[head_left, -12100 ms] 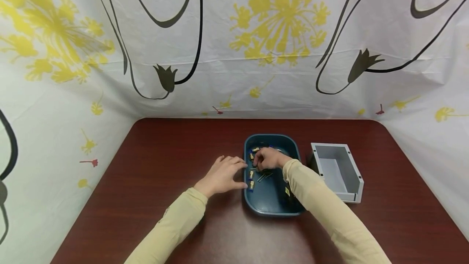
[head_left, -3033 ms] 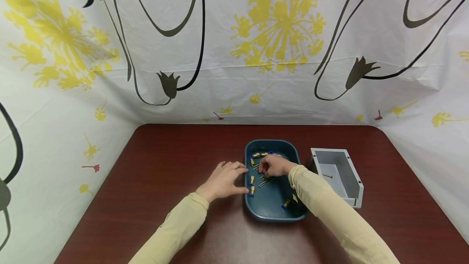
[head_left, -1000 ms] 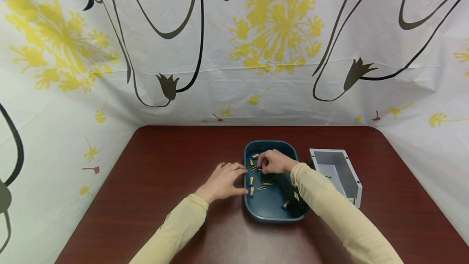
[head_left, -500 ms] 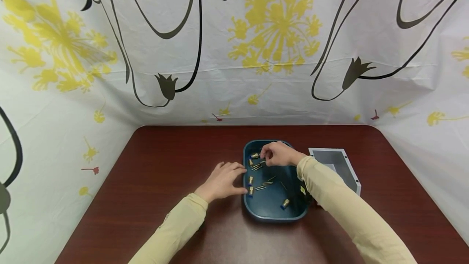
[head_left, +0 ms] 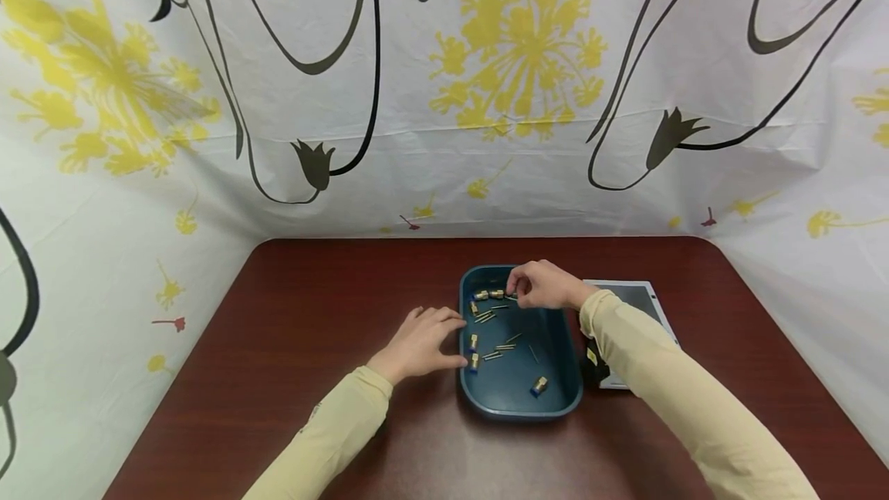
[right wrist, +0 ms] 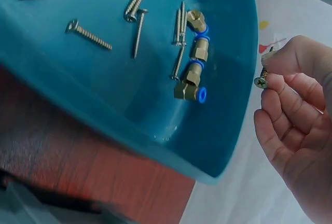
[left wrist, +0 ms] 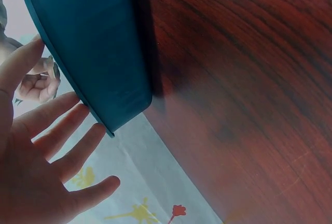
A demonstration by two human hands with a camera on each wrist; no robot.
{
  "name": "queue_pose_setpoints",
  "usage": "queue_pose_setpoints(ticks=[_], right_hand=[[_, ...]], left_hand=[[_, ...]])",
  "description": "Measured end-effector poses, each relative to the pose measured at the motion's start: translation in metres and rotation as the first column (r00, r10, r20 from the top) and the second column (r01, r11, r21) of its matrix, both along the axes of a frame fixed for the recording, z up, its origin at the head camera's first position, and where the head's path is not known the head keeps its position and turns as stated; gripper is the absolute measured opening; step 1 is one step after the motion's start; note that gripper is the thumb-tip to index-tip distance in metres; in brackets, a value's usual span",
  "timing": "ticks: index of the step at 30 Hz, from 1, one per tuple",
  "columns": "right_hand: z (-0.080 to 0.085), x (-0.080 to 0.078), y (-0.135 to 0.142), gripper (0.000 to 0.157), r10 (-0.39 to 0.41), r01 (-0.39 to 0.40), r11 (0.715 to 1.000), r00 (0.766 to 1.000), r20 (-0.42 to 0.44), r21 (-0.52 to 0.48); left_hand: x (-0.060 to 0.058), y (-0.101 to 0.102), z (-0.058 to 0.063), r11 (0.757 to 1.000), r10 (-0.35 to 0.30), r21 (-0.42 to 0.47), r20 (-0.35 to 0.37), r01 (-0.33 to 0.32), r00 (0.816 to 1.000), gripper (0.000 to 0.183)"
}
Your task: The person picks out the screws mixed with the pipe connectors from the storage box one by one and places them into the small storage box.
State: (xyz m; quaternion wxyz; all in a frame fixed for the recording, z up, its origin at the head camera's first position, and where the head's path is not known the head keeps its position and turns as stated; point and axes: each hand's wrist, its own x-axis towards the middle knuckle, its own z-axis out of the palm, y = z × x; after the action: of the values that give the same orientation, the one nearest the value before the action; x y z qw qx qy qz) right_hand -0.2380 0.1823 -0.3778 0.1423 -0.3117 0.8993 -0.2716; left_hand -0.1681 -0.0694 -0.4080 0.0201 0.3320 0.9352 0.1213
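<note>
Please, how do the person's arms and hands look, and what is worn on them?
The left hand and right hand wear no gloves. The left sleeve and right sleeve are long, pale yellow and slightly wrinkled. Small dark marks show on the left sleeve, and a black item with a yellow patch shows by the right sleeve.

We have room to pass over the near end of the tray (head_left: 503, 388), around one loose fitting (head_left: 539, 386). The left hand (head_left: 420, 342) blocks the left rim, the right hand (head_left: 549, 285) the far right corner, and the right sleeve (head_left: 670, 376) crosses over the box (head_left: 647, 296).
</note>
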Motion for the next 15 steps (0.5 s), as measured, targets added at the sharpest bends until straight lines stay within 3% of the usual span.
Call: queue_pose_setpoints(ticks=[15], right_hand=[[0.009, 0.001, 0.031, 0.014, -0.053, 0.054, 0.998, 0.998, -0.029, 0.019]], left_hand=[[0.000, 0.000, -0.001, 1.000, 0.002, -0.002, -0.003, -0.002, 1.000, 0.059]])
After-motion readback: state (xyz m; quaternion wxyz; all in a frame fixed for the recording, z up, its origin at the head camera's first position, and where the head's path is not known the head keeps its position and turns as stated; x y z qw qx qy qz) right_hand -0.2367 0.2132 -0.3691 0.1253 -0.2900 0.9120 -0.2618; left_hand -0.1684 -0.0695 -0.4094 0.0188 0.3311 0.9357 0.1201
